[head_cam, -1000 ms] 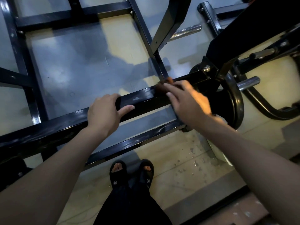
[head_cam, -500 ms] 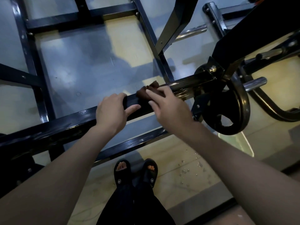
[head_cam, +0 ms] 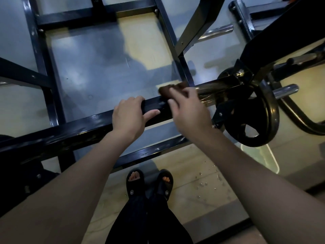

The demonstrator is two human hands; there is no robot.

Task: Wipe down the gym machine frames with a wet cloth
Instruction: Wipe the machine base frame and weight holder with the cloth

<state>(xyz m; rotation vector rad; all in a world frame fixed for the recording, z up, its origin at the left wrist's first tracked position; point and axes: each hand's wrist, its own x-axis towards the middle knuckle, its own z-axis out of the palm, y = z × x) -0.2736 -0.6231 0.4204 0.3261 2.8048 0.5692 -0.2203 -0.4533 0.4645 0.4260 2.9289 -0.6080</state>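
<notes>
Floor [head_cam: 193, 173]: tiles, scattered water drops by the sandals.
Left hand [head_cam: 129, 116]: curled over near frame bar [head_cam: 70, 132], gripping, steadying.
Right hand [head_cam: 190, 110]: fingers pressing brown cloth [head_cam: 166, 90] onto same bar, blurred mid-stroke; grip detail unclear.
Step tip: long even strokes, wrap cloth round bar edges, keep clear of wheel [head_cam: 255, 120].
Far: cross bars [head_cam: 98, 13] not yet reached.

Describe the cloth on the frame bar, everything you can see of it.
The cloth is a dark brown, bunched wad, blurred in this view. It lies on the top face of the black horizontal frame bar, beside where an upright joins it. The right hand covers most of it and presses it to the bar; only its far edge shows. The left hand grips the bar nearby, apart from it.
</notes>
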